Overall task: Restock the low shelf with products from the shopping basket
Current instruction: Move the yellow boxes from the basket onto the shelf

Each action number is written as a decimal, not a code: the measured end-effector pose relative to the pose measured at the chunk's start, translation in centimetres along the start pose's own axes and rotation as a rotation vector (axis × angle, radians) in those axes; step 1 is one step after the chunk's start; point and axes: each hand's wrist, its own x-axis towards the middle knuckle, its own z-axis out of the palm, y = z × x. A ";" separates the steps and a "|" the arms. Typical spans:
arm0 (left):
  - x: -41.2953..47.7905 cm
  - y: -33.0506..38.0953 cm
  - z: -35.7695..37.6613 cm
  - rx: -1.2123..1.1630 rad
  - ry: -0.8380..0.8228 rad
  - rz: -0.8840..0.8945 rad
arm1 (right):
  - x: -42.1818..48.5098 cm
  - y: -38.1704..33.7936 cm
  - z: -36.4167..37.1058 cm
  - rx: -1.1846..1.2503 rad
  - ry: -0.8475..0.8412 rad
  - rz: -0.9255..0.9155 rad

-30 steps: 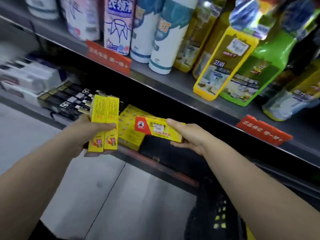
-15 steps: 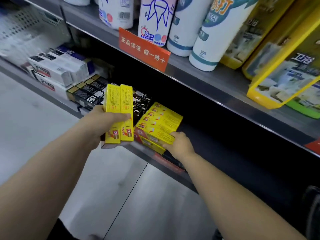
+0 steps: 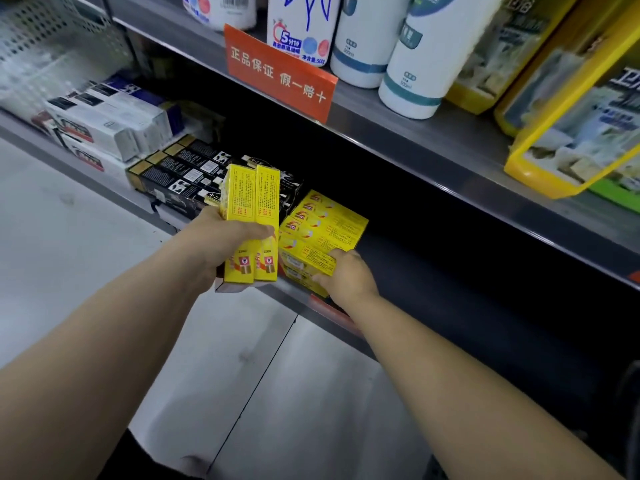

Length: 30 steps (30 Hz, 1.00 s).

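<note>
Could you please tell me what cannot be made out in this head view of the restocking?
- Shopping basket: cut off by the lower right edge.
- Right hand fingertips: hidden behind the yellow stack.
- Left hand palm: covered by held yellow boxes.
- Low shelf depth: lost in shadow.

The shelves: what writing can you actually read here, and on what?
"正品保证 假一赔十": orange sign on the upper shelf edge.
"5" and "500": white bottle with blue drawing.
"500ml": white bottle with teal band.
Yellow boxes in the left hand, black boxes: print too small to read.
</note>
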 end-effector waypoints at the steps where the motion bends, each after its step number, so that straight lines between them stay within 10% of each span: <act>1: 0.0 0.0 -0.1 0.000 0.001 0.003 | 0.1 0.0 0.0 -0.003 0.002 0.004; 7: 0.0 -0.3 -0.2 0.020 -0.002 -0.033 | -0.7 -0.8 -1.1 -0.009 0.011 -0.003; 13: -0.6 -0.1 0.8 0.096 -0.158 -0.057 | -1.7 -4.7 -6.8 0.033 0.063 -0.575; 20: -1.1 0.3 1.0 0.071 -0.365 -0.116 | -1.4 -3.4 -10.8 -0.176 0.057 -0.702; 26: 0.6 -0.1 0.3 -0.070 0.098 -0.020 | -0.1 0.4 -9.5 -0.040 0.140 -0.283; 30: 0.9 -0.5 0.9 -0.103 0.117 -0.014 | 1.7 1.3 -6.6 -0.015 0.102 -0.051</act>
